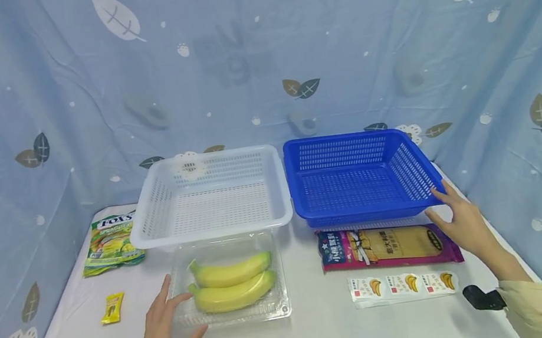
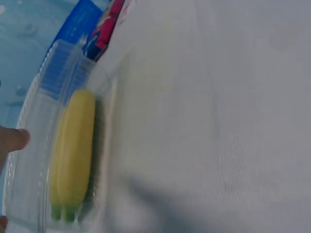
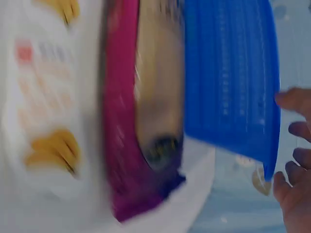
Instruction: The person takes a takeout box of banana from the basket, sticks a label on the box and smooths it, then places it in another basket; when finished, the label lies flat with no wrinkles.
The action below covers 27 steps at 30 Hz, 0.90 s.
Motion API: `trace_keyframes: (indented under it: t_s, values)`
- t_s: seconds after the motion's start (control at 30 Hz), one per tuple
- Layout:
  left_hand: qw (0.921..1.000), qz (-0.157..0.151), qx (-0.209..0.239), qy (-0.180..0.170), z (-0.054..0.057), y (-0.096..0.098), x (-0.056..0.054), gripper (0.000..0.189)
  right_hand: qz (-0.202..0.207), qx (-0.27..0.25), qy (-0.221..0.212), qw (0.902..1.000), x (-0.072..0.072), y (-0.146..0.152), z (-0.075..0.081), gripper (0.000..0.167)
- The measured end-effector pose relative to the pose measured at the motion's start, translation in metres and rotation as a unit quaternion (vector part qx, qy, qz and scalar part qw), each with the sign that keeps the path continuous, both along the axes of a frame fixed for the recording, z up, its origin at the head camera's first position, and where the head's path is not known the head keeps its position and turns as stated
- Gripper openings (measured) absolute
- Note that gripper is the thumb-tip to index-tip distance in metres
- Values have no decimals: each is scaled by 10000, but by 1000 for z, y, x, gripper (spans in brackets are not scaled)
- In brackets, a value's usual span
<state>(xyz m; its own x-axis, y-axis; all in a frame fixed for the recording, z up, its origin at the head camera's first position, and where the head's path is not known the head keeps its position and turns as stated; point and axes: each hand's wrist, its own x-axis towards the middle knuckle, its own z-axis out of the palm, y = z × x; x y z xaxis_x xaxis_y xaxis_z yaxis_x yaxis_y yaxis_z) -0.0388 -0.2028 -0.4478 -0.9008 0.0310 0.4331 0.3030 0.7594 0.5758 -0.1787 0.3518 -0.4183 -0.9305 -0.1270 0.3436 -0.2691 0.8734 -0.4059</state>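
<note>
My left hand [image 1: 161,337], fingers spread, is at the left side of a clear plastic box [image 1: 279,275] holding two yellow bananas [image 1: 235,291]. In the left wrist view, a thumb or finger overlaps the box near the bananas [image 2: 75,150]. On the other side, my right hand [image 1: 466,226] reaches to the front right corner of a blue basket [image 1: 365,218], its fingertips right at the rim. The right wrist view shows loosely bent fingers beside that blue basket's wall [image 3: 233,73]. Just below the basket lies a magenta spaghetti pack [image 1: 397,246].
A white basket [image 1: 212,232] stands left of the blue one. Behind the left hand are a green Fox's candy bag [image 1: 111,243] and a small yellow packet [image 1: 112,308]. A banana sticker strip [image 1: 403,286] lies at the front right. Patterned blue cloth [image 1: 229,50] surrounds the white table.
</note>
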Motion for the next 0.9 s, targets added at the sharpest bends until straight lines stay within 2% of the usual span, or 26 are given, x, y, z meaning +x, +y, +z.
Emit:
trace_keyframes:
  t_s: [0.17,0.23,0.3,0.37,0.43,0.53,0.63,0.7,0.8,0.9]
  values:
    - [9965,-498,393,543,5,21,-3,60,103,-1053,442,9934,25,-20,-10,39]
    - [9930,-668,633,739,7,32,-5,59,289,-1596,417,9859,34,-27,-14,37]
    - [9883,-833,1028,758,11,45,-7,58,541,-2160,280,9745,42,-33,-19,38]
    - [9831,-962,1450,572,14,58,-8,56,845,-2678,56,9598,50,-38,-24,38]
    - [9736,-1155,1944,305,15,71,-9,52,1055,-3148,-307,9428,58,-42,-28,40]
    - [9586,-1415,2470,-117,14,91,-11,45,1129,-3674,-883,9190,67,-48,-34,42]
    - [9450,-1654,2781,-473,14,111,-14,38,1089,-4039,-1371,8979,74,-53,-42,45]
    - [9357,-1807,2938,-738,14,125,-16,33,1058,-4150,-1567,8900,78,-56,-47,45]
    - [9179,-2042,3158,-1268,15,147,-21,27,1029,-4323,-1806,8775,82,-59,-54,43]
    - [9027,-2317,3246,-1615,13,170,-28,25,1061,-4455,-2001,8662,86,-62,-61,43]
